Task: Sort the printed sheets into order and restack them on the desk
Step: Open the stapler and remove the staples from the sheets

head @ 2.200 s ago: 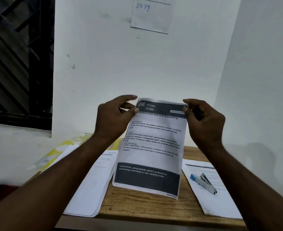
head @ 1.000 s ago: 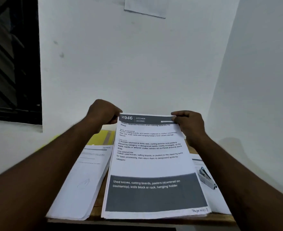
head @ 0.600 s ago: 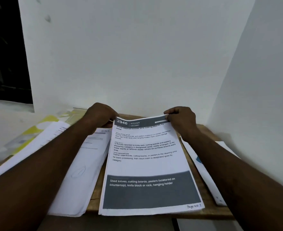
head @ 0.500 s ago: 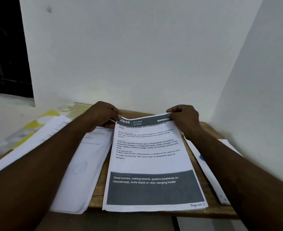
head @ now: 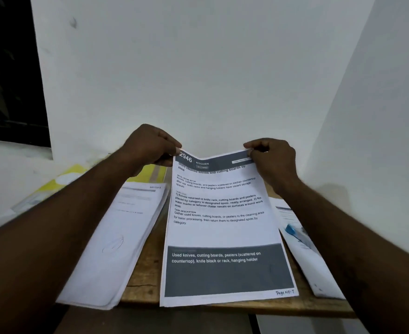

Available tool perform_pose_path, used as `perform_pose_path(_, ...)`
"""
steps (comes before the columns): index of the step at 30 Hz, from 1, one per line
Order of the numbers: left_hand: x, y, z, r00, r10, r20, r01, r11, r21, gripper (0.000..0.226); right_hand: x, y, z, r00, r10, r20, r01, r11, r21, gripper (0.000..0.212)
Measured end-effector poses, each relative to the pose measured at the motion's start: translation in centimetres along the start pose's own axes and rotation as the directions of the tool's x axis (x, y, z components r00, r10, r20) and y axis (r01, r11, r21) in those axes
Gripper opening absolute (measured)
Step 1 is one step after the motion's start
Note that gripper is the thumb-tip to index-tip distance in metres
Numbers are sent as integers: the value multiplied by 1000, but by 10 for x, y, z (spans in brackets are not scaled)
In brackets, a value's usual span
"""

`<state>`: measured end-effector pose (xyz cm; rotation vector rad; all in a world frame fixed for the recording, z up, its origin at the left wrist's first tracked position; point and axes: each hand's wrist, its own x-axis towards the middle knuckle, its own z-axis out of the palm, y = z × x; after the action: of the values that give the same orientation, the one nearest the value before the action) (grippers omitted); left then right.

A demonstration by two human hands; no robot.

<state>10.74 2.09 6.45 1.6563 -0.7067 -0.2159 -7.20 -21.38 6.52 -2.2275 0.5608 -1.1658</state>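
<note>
A printed sheet (head: pixel 220 227) headed "2946 KITCHEN", with a dark band near its foot and a handwritten page number in the bottom right corner, lies lengthwise on the wooden desk (head: pixel 145 273). Its top edge is lifted and slightly bowed. My left hand (head: pixel 150 148) pinches the top left corner. My right hand (head: pixel 271 157) pinches the top right corner. More sheet edges show under its bottom edge, so it looks like the top of a small stack. The sheet's foot reaches the desk's front edge.
A stack of white papers (head: pixel 119 239) lies to the left, overhanging the desk's front edge. Yellow folders (head: pixel 78 179) sit behind it. On the right lies another printed sheet (head: pixel 304 259) with a blue stapler (head: pixel 292 231) on it. White walls close in behind and on the right.
The sheet went from hanging upright in the air to lying along the desk. In the last half second its top edge lifted again, both hands keeping their corner grips.
</note>
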Motion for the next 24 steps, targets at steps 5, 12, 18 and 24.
perform_pose_path(5, -19, 75, 10, 952, 250, -179, -231, 966, 118, 19, 11, -47, -38, 951, -213, -226, 211, 977, -32, 27)
perform_pose_path(12, -50, 136, 24, 596, 776, -204, -542, 577, 611, 30, 3, -100, -80, 776, -412, -478, 430, 899, -77, 23)
perform_pose_path(18, -77, 109, 36, 630, 755, -181, -520, 584, 624, 26, -31, -86, -69, 785, -468, -406, 457, 880, -131, 23)
perform_pose_path(24, -88, 110, 34, 676, 717, -172, -493, 613, 618, 24, -36, -93, -73, 771, -505, -388, 483, 861, -161, 25)
